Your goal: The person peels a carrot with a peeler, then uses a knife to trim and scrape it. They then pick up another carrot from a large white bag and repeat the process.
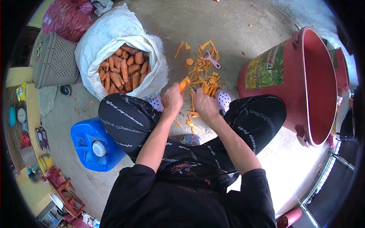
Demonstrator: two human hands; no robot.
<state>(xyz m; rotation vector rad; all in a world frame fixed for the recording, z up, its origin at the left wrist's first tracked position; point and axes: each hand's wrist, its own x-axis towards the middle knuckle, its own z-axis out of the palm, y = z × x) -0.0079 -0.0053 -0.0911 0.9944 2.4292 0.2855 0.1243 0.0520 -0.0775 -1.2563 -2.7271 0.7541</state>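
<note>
My left hand is closed round an orange peeled carrot, whose upper end sticks out past the fingers. Close to its right, my right hand is closed too; a small dark-blue tip shows at its fingers, but the rest of what it grips is hidden. Orange peelings lie in a heap on the floor beyond and below both hands. On the heap rests a pink peeler. An open white sack full of unpeeled carrots stands left of the hands.
A large red tub lies tilted at the right, with another red container behind it. At the left are a blue jerrycan, a grey basket and a red mesh sack. White dotted clogs flank the peelings.
</note>
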